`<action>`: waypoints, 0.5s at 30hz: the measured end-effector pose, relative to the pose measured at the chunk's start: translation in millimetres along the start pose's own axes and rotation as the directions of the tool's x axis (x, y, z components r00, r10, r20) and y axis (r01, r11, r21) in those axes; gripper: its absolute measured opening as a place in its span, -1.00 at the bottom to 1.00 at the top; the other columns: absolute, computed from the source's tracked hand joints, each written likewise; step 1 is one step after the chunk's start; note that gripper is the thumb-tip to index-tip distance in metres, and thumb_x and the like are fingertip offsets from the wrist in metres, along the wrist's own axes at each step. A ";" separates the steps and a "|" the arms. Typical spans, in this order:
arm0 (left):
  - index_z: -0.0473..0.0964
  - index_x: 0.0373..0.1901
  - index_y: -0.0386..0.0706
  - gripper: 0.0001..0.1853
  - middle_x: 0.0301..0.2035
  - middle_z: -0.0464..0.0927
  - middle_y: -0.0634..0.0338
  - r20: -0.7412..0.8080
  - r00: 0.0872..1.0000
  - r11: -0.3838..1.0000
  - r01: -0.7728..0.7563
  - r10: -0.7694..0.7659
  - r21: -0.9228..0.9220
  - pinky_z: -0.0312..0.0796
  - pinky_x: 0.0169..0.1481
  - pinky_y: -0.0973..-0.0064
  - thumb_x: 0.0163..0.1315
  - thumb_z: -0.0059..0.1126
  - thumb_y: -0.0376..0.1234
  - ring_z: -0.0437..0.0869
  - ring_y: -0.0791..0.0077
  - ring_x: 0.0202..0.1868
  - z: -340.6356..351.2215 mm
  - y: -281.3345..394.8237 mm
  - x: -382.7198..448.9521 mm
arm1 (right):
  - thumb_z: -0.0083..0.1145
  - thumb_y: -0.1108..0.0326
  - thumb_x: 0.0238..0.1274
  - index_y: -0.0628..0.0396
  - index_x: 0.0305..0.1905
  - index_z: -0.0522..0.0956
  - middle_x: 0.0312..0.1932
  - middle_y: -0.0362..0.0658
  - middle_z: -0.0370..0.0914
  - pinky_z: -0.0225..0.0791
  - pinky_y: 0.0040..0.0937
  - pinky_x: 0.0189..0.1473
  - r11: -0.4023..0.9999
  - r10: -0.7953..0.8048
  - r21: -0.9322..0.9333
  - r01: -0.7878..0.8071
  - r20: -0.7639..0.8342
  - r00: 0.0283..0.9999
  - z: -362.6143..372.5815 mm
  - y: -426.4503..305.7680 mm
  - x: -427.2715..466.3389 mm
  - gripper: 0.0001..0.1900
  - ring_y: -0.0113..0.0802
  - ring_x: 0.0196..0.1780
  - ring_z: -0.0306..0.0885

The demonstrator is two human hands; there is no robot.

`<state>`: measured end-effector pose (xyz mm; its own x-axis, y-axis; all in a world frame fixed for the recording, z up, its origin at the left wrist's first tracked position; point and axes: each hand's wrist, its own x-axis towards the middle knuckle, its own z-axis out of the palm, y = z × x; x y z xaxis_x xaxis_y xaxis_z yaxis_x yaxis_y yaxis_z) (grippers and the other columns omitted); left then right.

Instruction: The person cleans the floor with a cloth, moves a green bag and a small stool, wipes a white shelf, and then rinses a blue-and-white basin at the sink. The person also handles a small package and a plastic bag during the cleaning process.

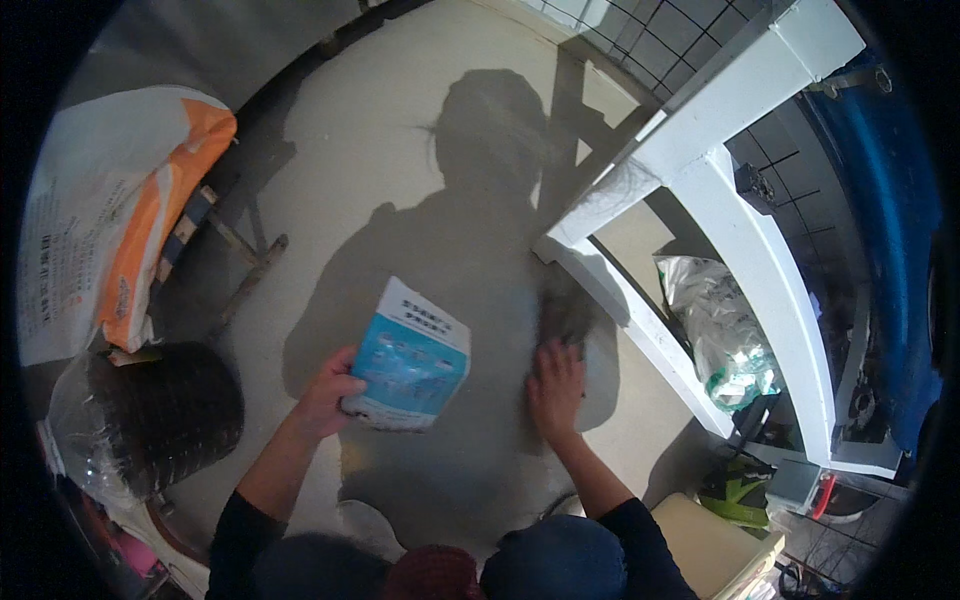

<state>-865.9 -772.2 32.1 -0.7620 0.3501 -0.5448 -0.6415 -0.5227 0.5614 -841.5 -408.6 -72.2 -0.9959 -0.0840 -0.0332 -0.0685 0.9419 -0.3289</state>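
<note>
My left hand (328, 395) grips a blue-and-white printed packet (411, 366) by its left edge, with the thumb on its front. The packet bears dark writing on its white top band and is tilted above the floor. Farther right, my right hand (556, 388) reaches forward with its back to the camera, fingers extended and thumb apart. I see nothing held in it. A dark blurred patch (564, 311) lies just beyond its fingertips; whether it is a shadow or a thing, I cannot tell. Below both hands is the pale floor (337, 225).
A white metal frame (652, 172) stands at the right, with a clear plastic bag (720, 330) inside it. At the left are a white-and-orange sack (97, 225) and a dark cylindrical container (172, 420) in clear plastic. A cream box (705, 544) sits lower right.
</note>
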 end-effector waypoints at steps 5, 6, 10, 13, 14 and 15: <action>0.42 0.13 -0.26 -0.51 0.01 0.56 0.07 0.097 0.995 0.999 -0.021 0.017 0.050 0.43 0.26 0.11 0.09 0.17 -0.44 0.61 0.25 0.06 18.2 -0.6 0.1 | 0.21 0.43 0.06 -0.04 -0.07 0.60 0.10 -0.20 0.55 0.27 -0.06 0.14 0.913 -0.346 0.275 0.300 0.137 0.928 19.0 -13.5 -52.4 -0.72 -0.05 0.21 0.42; 0.42 0.12 -0.26 -0.50 0.02 0.56 0.07 0.113 0.994 0.999 -0.016 0.010 0.049 0.43 0.26 0.12 0.08 0.19 -0.44 0.61 0.26 0.06 22.6 -1.0 -0.2 | 0.22 0.41 0.05 -0.05 -0.08 0.61 0.09 -0.21 0.55 0.27 -0.08 0.11 0.914 -0.328 0.306 0.267 0.166 0.930 15.4 -13.9 -54.9 -0.72 -0.04 0.18 0.42; 0.44 0.06 -0.25 -0.54 -0.01 0.57 0.08 0.174 0.983 0.994 0.050 -0.066 0.098 0.44 0.24 0.16 0.06 0.25 -0.43 0.62 0.29 0.04 27.3 -7.0 0.9 | 0.23 0.23 0.11 0.00 0.03 0.60 0.11 -0.13 0.54 0.28 -0.09 0.17 0.898 -0.224 0.431 0.089 0.274 0.935 -15.7 -19.9 -54.1 -0.65 -0.04 0.20 0.42; 0.46 -0.04 -0.22 -0.61 -0.08 0.58 0.13 0.244 0.960 0.985 0.105 -0.137 0.140 0.45 0.20 0.24 0.06 0.29 -0.40 0.62 0.34 -0.01 36.1 -15.9 2.6 | 0.20 0.06 0.23 0.09 0.21 0.50 0.12 -0.04 0.54 0.29 -0.11 0.25 0.122 0.134 0.877 -0.465 0.450 0.883 -79.2 -43.2 -26.9 -0.48 -0.08 0.23 0.44; 0.47 -0.08 -0.21 -0.64 -0.11 0.58 0.15 0.273 0.949 0.981 0.118 -0.157 0.153 0.46 0.18 0.27 0.06 0.30 -0.39 0.63 0.36 -0.03 43.2 -16.6 2.1 | 0.19 0.01 0.26 0.12 0.27 0.45 0.11 -0.02 0.55 0.29 -0.13 0.25 -0.392 0.199 0.784 -0.481 0.583 0.788 -96.5 -46.9 -15.7 -0.43 -0.10 0.23 0.45; 0.46 -0.12 -0.20 -0.68 -0.14 0.58 0.18 0.318 0.930 0.976 0.134 -0.183 0.169 0.46 0.15 0.31 0.08 0.30 -0.39 0.62 0.39 -0.05 49.3 -19.1 5.6 | 0.20 0.00 0.26 0.15 0.30 0.41 0.10 -0.03 0.55 0.30 -0.14 0.25 -0.267 0.112 0.843 -0.466 0.508 0.854 -102.6 -38.1 -7.8 -0.38 -0.12 0.21 0.46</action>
<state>-862.3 -722.0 49.1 -0.6196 0.6682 -0.4117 -0.7436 -0.3319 0.5804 -837.1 -410.5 37.4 -0.8285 -0.1313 -0.5444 0.5324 -0.4863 -0.6929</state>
